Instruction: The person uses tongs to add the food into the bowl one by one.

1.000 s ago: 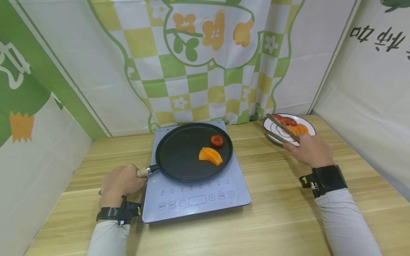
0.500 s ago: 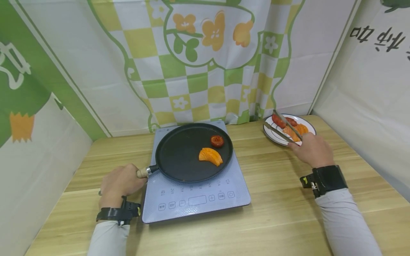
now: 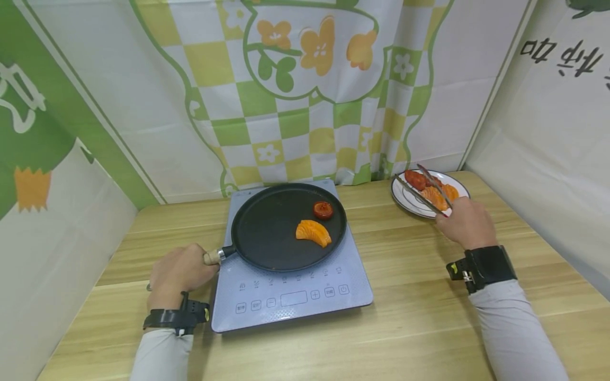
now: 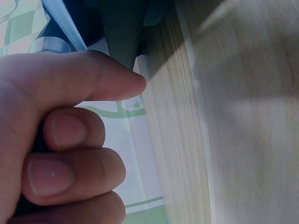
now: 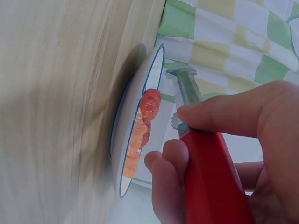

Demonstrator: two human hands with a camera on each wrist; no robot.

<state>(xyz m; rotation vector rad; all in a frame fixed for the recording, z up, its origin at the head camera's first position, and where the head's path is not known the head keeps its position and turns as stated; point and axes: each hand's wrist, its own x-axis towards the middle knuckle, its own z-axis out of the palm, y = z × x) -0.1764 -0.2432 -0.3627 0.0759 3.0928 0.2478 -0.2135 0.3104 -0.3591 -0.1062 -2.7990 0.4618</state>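
Note:
My left hand grips the wooden handle of a flat black frying pan, its fingers curled in the left wrist view. In the pan lie an orange salmon piece and a round red piece. At the far right my right hand holds metal tongs with a red grip. The tong arms are spread above a white plate, nothing between their tips. On that plate are red, glossy pieces and orange salmon slices.
Beneath the pan stands a grey induction cooker with touch controls at its front. It sits on a wooden table. A checkered cloth hangs behind, and printed white cloth walls flank both sides.
The tongs have shifted right and tilted over the plate, uncovering more of its food. My right hand moved slightly right. The left hand, pan and its contents stay in place.

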